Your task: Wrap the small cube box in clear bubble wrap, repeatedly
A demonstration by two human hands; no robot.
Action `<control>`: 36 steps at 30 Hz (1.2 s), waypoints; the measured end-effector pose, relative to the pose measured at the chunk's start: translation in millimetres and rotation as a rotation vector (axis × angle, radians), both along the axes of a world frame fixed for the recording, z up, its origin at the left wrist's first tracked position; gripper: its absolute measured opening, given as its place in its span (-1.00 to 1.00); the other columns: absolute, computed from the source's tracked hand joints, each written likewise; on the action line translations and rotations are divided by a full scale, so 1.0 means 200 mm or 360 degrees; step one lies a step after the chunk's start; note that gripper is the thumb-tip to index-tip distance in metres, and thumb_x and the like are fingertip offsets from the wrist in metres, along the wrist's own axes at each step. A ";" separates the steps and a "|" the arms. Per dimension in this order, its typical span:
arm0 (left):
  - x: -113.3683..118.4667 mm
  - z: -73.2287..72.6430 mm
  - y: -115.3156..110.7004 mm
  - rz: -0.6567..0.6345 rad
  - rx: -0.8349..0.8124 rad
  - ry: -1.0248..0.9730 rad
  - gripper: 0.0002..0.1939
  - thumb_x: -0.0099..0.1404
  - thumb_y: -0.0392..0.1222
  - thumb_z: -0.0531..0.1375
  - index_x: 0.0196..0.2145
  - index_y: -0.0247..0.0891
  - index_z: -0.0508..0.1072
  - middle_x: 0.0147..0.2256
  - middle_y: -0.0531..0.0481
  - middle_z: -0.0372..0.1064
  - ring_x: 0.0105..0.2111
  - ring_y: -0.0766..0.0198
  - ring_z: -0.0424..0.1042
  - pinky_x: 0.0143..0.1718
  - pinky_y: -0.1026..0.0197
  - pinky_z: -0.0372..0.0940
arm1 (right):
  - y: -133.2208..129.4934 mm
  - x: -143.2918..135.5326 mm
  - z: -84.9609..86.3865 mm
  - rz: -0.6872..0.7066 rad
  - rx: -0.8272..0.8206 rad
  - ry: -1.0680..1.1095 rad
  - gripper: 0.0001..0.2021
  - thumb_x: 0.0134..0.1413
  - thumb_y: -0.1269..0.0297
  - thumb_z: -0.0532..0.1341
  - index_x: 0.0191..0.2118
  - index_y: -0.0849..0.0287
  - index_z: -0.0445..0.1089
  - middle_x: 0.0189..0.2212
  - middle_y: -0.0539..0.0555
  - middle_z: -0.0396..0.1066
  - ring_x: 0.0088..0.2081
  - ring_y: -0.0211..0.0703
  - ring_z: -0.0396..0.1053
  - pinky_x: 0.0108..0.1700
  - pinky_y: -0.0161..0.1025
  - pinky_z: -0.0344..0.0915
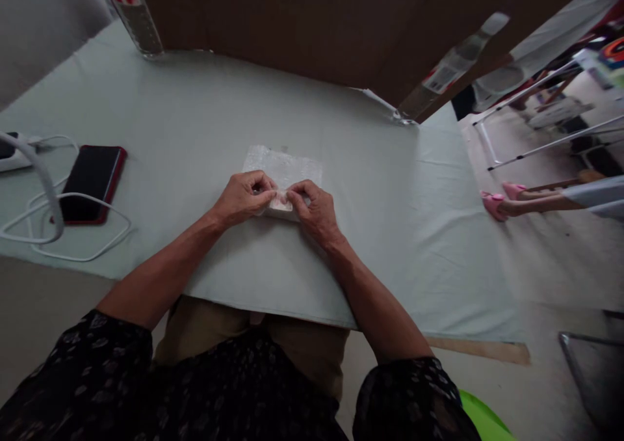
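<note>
Translucent plastic wrap (pixel 280 162), crinkled and faintly shiny, lies on a pale green tablecloth (pixel 195 109) of matt fabric, smooth at centre and creased to the right. The smartphone (pixel 92 179) has a smooth, dark, glossy screen; the white cable (pixel 47 184) a smooth plastic sheath. Behind, a brown panel (pixel 283 21), matt and apparently cardboard, adjoins a clear, glossy plastic bottle (pixel 453 64). Tubular rails (pixel 531 151) look metallic; the patterned sleeve (pixel 92 363) is thin, matt cloth.

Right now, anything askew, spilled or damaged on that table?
Mildly: the white cable lies in loose loops, one strand crossing the phone, so it looks untidy. I see no spill or clear damage.
</note>
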State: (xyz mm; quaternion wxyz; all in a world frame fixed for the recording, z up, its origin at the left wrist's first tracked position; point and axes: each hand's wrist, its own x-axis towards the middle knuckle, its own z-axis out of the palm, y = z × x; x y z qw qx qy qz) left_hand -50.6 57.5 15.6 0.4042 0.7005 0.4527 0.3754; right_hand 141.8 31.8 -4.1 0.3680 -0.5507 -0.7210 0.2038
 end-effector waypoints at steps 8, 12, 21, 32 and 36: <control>0.00 0.00 0.00 -0.0035 -0.0039 0.0027 -0.81 0.09 -0.08 0.22 -0.52 -0.25 0.42 -0.42 -0.02 0.53 -0.42 0.27 0.42 -0.35 0.24 0.30 | 0.00 -0.01 -0.02 -0.0024 0.0029 -0.0022 -0.83 0.23 0.18 0.14 -0.35 0.07 0.39 -0.38 -0.01 0.53 -0.32 -0.14 0.44 -0.09 -0.14 0.31; 0.00 -0.01 0.01 -0.0064 -0.0094 0.0016 -0.82 0.09 -0.10 0.21 -0.54 -0.26 0.42 -0.46 0.00 0.49 -0.45 0.31 0.39 -0.39 0.27 0.27 | 0.00 0.02 0.00 0.0032 -0.0019 -0.0067 -0.86 0.23 0.18 0.16 -0.30 0.07 0.40 -0.35 0.03 0.54 -0.29 -0.08 0.45 -0.09 -0.09 0.31; -0.02 -0.01 0.03 -0.0100 -0.0049 0.0096 -0.81 0.09 -0.09 0.26 -0.52 -0.28 0.46 -0.52 0.05 0.42 -0.49 0.34 0.32 -0.46 0.29 0.21 | -0.14 -0.06 0.14 0.0234 0.0473 -0.0675 -0.79 0.32 0.19 0.11 -0.28 0.07 0.46 -0.18 0.10 0.52 -0.11 0.04 0.36 0.04 0.06 0.11; -0.25 0.09 0.12 -0.0151 -0.0280 0.0614 -0.65 0.06 -0.18 0.19 -0.16 -0.29 0.49 -0.51 0.11 0.33 -0.52 0.35 0.28 -0.50 0.32 0.13 | -0.12 -0.11 0.10 0.0303 0.0449 -0.1196 -0.71 0.37 0.09 0.07 0.02 0.08 0.42 -0.13 0.13 0.43 -0.13 0.01 0.22 -0.04 -0.02 0.00; -0.24 0.11 0.13 0.0124 -0.0417 0.0846 -0.68 0.07 -0.13 0.24 -0.20 -0.29 0.49 -0.47 0.01 0.44 -0.50 0.27 0.39 -0.49 0.29 0.21 | -0.12 -0.13 0.12 0.0302 0.0442 -0.1272 -0.72 0.35 0.08 0.09 -0.03 0.08 0.44 -0.15 0.13 0.41 -0.14 0.01 0.19 -0.04 -0.03 -0.02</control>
